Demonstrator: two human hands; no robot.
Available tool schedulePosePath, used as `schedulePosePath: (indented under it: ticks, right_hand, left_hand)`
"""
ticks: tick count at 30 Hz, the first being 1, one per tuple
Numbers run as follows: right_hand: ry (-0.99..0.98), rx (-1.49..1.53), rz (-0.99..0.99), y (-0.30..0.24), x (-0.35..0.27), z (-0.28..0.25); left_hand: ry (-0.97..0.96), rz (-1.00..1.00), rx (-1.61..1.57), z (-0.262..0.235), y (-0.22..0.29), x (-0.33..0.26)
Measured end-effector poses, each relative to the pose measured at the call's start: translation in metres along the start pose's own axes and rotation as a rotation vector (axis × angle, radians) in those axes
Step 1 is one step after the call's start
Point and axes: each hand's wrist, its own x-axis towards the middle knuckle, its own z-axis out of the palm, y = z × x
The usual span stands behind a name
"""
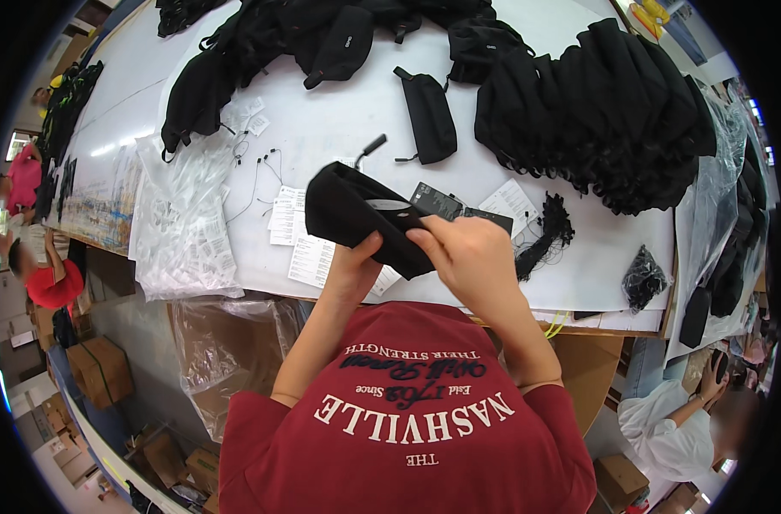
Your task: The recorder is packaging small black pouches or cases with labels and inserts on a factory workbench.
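Observation:
Above the near edge of the table I hold a black fabric pouch (343, 206), tilted, with a cord zip pull sticking up from its far end. My left hand (356, 264) grips it from below, thumb against its near side. At its right end my right hand (472, 255) pinches the edge between thumb and fingers. A pale, shiny oval patch shows on the pouch; I cannot tell what it is. Under and beside the hands lie printed white paper slips (309, 257) and black cards (442, 202). Another black pouch (430, 118) lies flat beyond them.
A large heap of black pouches (592, 111) stands at the right, with more pouches (339, 43) at the back. Clear plastic bags (180, 223) lie at the left. Black strings (549, 231) and a small bag (643, 278) sit at the right. Other people are on both sides.

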Motion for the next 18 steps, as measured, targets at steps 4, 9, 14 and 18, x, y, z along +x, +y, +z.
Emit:
schedulePosePath:
  ticks: [4, 9, 14, 18]
  right_hand:
    - [0.017, 0.163, -0.017, 0.0, -0.006, 0.008]
    - [0.012, 0.222, 0.031, 0.005, -0.008, 0.008]
    - [-0.09, 0.256, 0.26, -0.004, 0.0, -0.006]
    - [-0.239, 0.575, 0.368, 0.005, -0.005, 0.001]
  left_hand:
    - [0.054, -0.054, -0.17, 0.002, 0.001, 0.001]
    - [-0.033, -0.038, -0.107, -0.012, -0.003, -0.001]
    - [-0.067, -0.055, -0.093, -0.011, -0.004, -0.005]
    - [-0.187, -0.06, -0.169, 0.001, 0.001, -0.001]
